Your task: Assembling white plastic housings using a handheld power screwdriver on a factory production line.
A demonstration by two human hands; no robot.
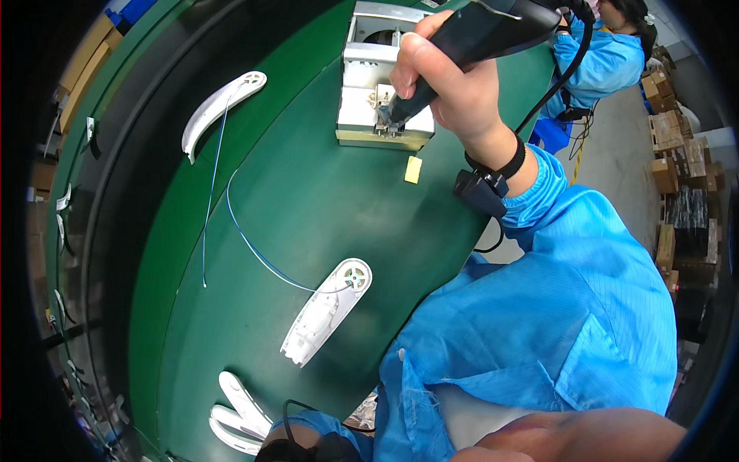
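My right hand [458, 81] is closed around a black corded electric screwdriver [493, 31], tilted with its tip down. The tip meets the front of a light metal box [358, 100] that looks like a screw feeder. At the lower edge only a bit of my left hand [291, 436] shows, beside several curved white plastic pieces [245, 404]; its fingers are hidden. In mid-table lies a white elongated shell [315, 319] with a round end and a blue-white wire [254, 250]. Further off rests a curved white piece [219, 108] with another wire.
A yellow block [412, 169] lies before the metal box on the green table [308, 208]. A dark rail [154, 208] curves along the left. The black tool cord [573, 69] hangs near my right wrist. A person in blue [593, 58] sits at the far right; cartons [666, 131] are stacked beyond.
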